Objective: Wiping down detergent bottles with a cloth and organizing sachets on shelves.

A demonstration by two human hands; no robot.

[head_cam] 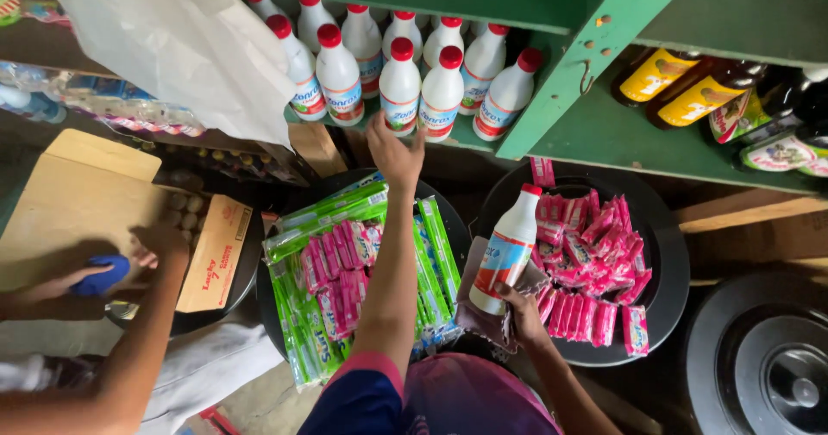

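Left hand (398, 155): I am reaching it, fingers loosely spread, to a white bottle (400, 87) on the green shelf (595, 125).
Right hand (517, 314): I am gripping another white bottle with red cap (507, 250) and a cloth (483, 314) below that shelf.

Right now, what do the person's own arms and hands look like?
Both arms are bare from wrist to above the elbow. The left arm ends in a short dark blue sleeve with a pink hem. No sleeve shows on the right arm. The left hand and right hand are gloveless, and no watch, ring or bracelet shows.
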